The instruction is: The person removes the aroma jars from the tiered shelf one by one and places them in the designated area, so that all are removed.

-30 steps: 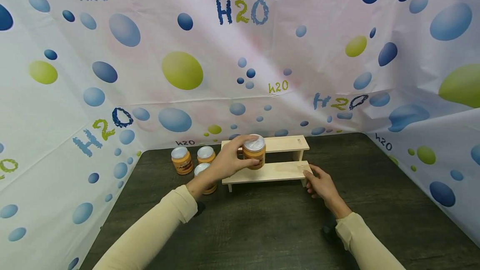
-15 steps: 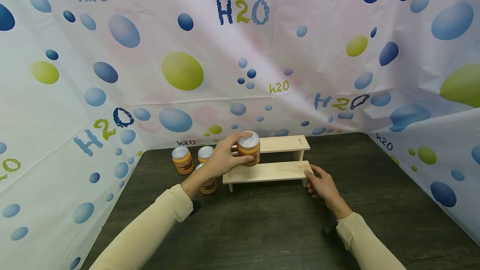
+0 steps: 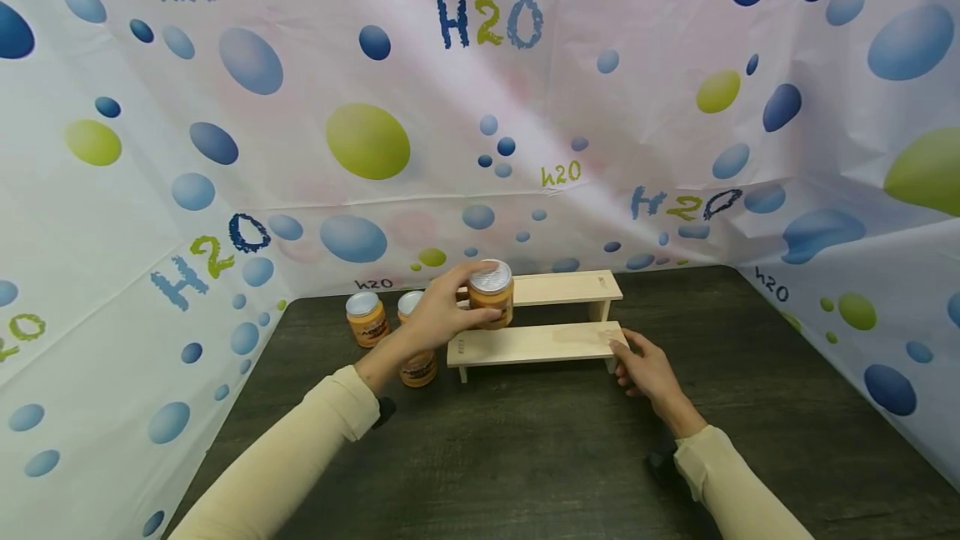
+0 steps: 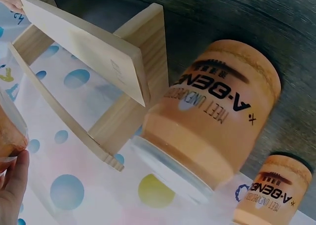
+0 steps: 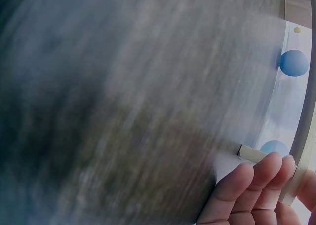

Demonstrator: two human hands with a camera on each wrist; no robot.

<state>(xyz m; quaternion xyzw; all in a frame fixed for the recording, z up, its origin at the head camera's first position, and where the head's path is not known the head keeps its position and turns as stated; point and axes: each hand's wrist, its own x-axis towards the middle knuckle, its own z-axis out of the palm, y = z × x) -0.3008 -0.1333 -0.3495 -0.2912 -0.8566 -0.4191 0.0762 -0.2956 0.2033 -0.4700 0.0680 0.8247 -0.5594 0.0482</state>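
My left hand (image 3: 441,313) grips a jar (image 3: 491,298) with orange contents and a silver lid, thumb on the near side and fingers at the lid. The jar is upright, over the left part of a two-step wooden shelf (image 3: 536,343), and seems to hang above its lower board. In the left wrist view only a slice of this jar (image 4: 9,131) shows at the left edge. My right hand (image 3: 647,372) pinches the right end of the lower board, thumb on top. Its fingers (image 5: 232,180) curl beneath the board in the right wrist view.
Left of the shelf stand three similar jars: one at far left (image 3: 367,323), one behind my left wrist (image 3: 409,303), and one nearer (image 3: 418,370), partly covered by my forearm. A dark wooden table (image 3: 525,457) lies beneath, with a bubble-print sheet (image 3: 600,123) around it.
My left hand has carried the jar leftward along the shelf and slightly up in the view. My right hand keeps its grip on the board, and the shelf stays put.
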